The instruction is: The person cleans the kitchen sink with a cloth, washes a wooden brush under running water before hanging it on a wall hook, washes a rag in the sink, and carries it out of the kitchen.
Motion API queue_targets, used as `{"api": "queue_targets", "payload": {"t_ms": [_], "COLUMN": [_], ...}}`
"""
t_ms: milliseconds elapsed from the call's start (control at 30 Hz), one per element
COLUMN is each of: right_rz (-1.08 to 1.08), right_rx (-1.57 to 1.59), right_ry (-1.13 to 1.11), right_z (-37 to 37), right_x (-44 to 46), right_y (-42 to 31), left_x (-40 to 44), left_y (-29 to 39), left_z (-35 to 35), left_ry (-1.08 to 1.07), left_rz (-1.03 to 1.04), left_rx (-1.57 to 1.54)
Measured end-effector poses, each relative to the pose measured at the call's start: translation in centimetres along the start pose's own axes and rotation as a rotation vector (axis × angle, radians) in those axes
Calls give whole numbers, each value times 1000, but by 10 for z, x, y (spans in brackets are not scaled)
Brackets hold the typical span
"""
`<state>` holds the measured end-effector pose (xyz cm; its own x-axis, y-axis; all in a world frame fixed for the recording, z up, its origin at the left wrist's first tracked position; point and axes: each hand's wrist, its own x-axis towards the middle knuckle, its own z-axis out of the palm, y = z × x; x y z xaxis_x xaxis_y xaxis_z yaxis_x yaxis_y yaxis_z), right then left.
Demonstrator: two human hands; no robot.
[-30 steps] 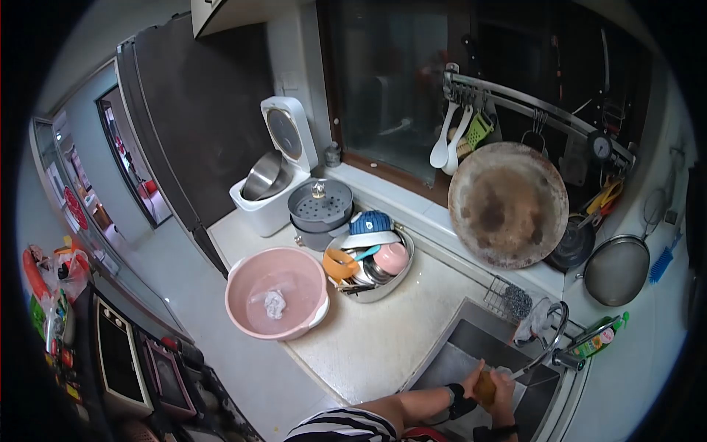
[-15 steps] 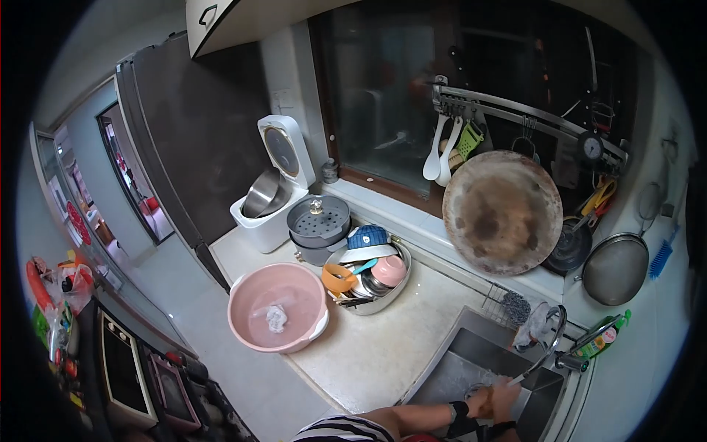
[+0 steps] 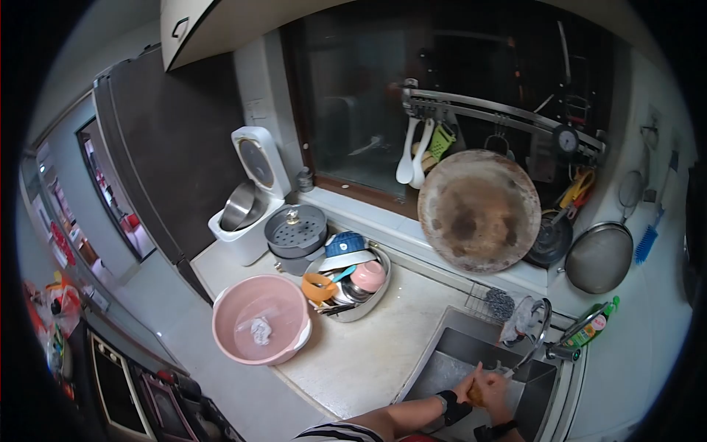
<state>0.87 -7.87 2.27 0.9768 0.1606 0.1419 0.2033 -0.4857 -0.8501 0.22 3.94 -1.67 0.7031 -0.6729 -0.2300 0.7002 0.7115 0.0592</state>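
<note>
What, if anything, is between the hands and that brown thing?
Nothing that I can see: the left hand and right hand are already on the brown thing, over the sink. The tap reaches in from the side.

Yellow-brown item (image 3: 476, 397); pink basin (image 3: 226, 333); blue brush (image 3: 646, 244); black-and-white striped clothing (image 3: 340, 432)

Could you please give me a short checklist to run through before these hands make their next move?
1. Brown item held: ok, between the left hand and right hand.
2. Hands over the sink: ok.
3. Water running from the faucet: cannot tell.
4. Dish basin has room: not ok, piled above its rim.
5. Pink tub without contents: not ok, a white crumpled thing lies inside.
</note>
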Motion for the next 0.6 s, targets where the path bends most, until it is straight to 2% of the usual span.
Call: {"api": "queue_targets", "payload": {"t_ms": [33,67,100,167,200,267,333,400,467,533,567,600], "right_rz": [-23,-46,-36,-42,13,-8,-29,-30,-43,203,174,159], "right_rx": [35,70,68,111,-39,-124,-215,-500,-161,-219,165,547], "right_ry": [-78,-158,-148,-45,8,71,108,215,312,424,404,394], "right_z": [-1,-1,0,4,5,9,7,5,8,23,19,16], "right_x": [-9,-15,-16,-20,-20,-14,-9,0,5,18,23,29], "right_y": [-28,-45,-50,-49,-41,-19,1,6,7,55,94,134], "left_x": [8,16,27,39,34,24,22,18,15,10,6,-2], "left_y": [0,2,7,-3,-12,-24,-29,-33,-35,-43,-40,-44], "left_z": [-12,-27,-50,-64,-60,-41,-31,-28,-27,-24,-18,-10], "left_ry": [0,-244,-487,-584,-411,-27,4,65,129,149,134,236], "left_rz": [-18,10,40,55,210,512,475,410,333,269,249,201], "left_rx": [2,64,123,59,423,1123,978,732,485,304,257,220]}}
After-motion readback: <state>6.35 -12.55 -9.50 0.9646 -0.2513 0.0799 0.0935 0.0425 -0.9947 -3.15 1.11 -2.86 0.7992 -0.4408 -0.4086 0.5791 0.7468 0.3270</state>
